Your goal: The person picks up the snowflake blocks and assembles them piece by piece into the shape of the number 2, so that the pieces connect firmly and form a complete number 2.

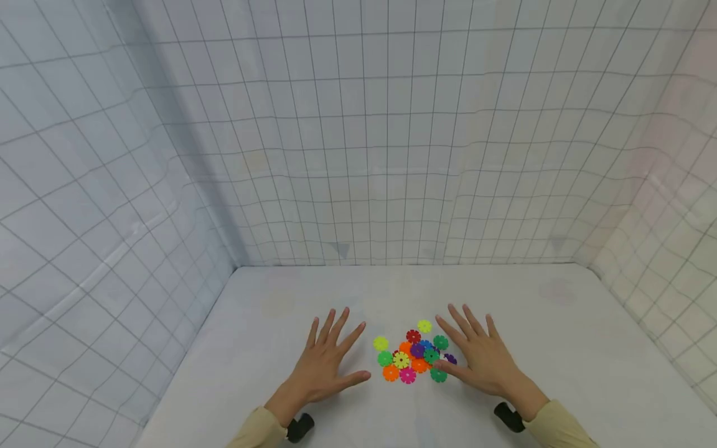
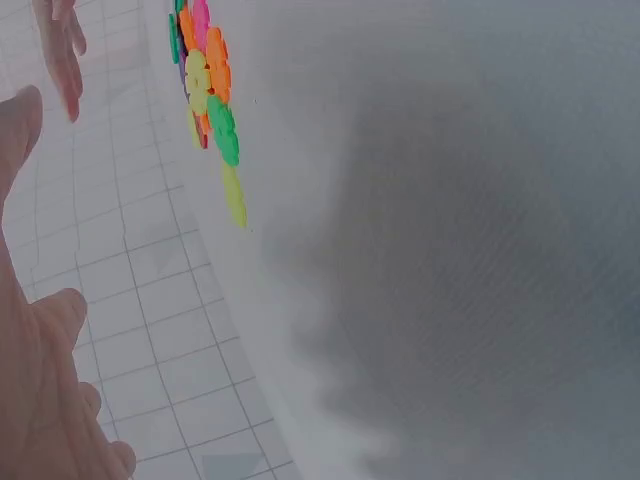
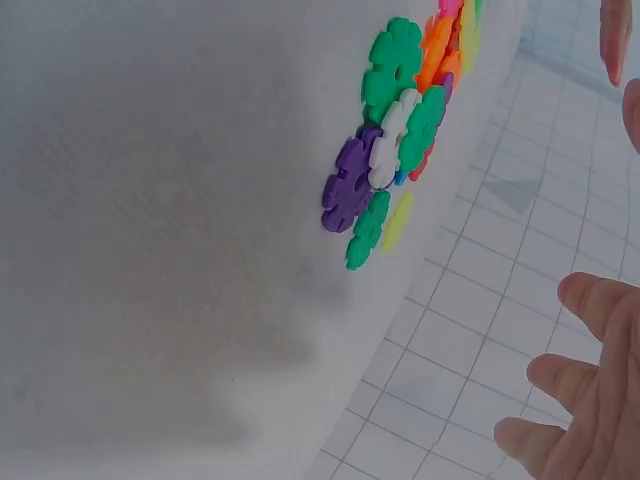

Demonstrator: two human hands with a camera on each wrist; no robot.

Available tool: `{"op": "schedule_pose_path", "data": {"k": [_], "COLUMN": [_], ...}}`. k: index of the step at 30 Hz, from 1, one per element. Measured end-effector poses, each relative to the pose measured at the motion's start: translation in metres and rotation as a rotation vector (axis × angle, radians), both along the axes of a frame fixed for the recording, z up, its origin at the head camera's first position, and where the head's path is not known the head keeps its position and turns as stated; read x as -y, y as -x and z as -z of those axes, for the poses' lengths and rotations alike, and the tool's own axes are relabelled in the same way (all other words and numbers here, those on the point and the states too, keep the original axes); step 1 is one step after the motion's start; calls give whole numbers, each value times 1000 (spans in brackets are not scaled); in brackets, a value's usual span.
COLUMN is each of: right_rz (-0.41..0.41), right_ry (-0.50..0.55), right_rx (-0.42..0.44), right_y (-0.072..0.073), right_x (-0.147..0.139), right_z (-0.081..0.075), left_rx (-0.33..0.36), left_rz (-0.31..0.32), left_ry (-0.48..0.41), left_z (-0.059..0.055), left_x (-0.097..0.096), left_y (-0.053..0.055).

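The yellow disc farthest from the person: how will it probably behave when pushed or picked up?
The yellow disc lies flat on the white table, so it would probably slide rather than roll or tip. Its thin, plastic-looking body suggests it is light and fairly stiff.

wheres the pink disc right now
In the head view, the pink disc lies low, right of centre, at the near edge of the disc cluster, just right of an orange disc.

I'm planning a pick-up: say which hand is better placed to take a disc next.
Probably the right hand: in the head view its thumb overlaps the disc pile, while the left hand sits apart, bare table showing between.
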State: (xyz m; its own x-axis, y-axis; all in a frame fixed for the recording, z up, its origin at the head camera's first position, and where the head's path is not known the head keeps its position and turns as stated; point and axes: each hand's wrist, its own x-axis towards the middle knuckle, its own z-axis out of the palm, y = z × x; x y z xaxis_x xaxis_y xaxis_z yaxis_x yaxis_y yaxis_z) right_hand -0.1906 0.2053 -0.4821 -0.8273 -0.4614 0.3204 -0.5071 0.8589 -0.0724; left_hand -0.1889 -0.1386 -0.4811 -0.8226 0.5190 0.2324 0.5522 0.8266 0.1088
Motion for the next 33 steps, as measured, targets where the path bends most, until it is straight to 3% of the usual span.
{"op": "schedule_pose_path", "data": {"k": [13,20,27,33], "right_rz": [-50,-35,-6,6], "right_ry": [143,201,213,226], "right_rx": [-5,62,117,178], "right_y": [7,11,13,16], "right_x": [10,17,21,26], "right_z": [13,24,27,26], "left_rx": [64,207,303,328], "left_rz": [-21,-52,-77,-96], "left_ry": [-295,-459,-520,-517], "left_z": [12,22,31,37], "left_x": [-27,-47,-64,-72], "left_y": [5,11,18,24]}}
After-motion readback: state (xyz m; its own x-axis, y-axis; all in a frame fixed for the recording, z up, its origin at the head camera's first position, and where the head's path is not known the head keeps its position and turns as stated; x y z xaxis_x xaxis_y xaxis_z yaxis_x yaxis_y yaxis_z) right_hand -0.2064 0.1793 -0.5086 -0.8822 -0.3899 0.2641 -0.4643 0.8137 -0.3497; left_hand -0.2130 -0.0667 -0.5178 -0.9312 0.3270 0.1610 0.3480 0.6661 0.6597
